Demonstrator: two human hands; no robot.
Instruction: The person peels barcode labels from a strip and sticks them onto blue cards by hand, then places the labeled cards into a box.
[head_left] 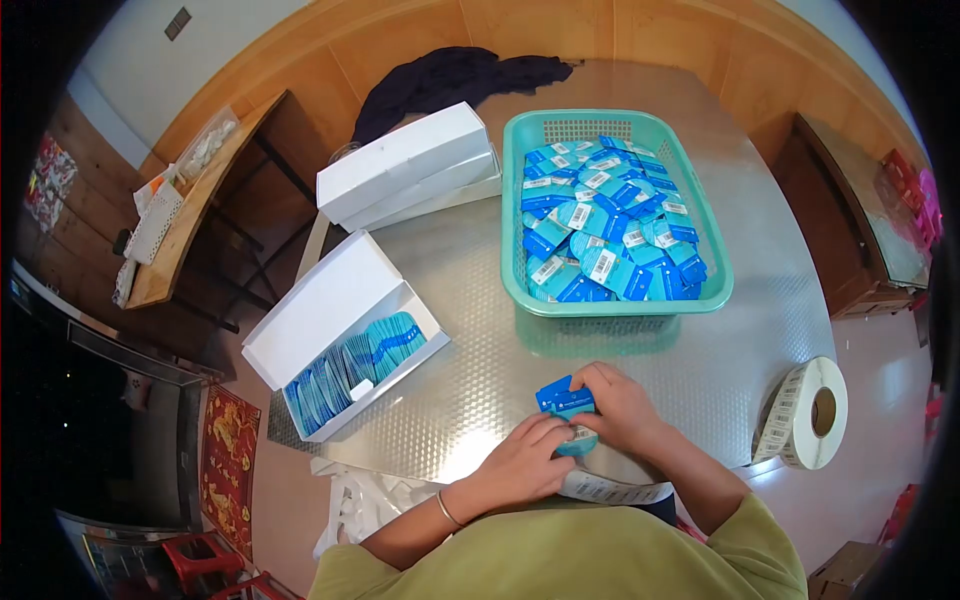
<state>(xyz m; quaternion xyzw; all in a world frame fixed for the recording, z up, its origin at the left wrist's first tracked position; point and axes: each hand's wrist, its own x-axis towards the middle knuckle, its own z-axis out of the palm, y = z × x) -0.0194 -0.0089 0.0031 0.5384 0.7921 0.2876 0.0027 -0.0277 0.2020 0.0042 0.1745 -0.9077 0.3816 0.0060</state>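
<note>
At the table's near edge, my right hand point(622, 408) is closed on blue-and-teal cards point(566, 399), its fingers wrapped over their right side. My left hand point(525, 458) is closed around the lower end of the cards, where a teal part with a whitish label point(578, 440) shows between the hands. How many cards are held is hidden. Just below, a strip of printed barcode labels point(612, 489) curves in front of my body. Beyond the hands stands a green plastic basket point(618, 309), filled with similar cards point(600, 225) bearing barcode stickers.
An open white box point(322, 310) holds a tight row of teal cards point(355, 365) at left. Closed white boxes point(405, 165) are stacked behind it. A label roll point(815, 412) stands at the table's right edge. Dark cloth point(450, 80) lies at the back of the metal table point(470, 340).
</note>
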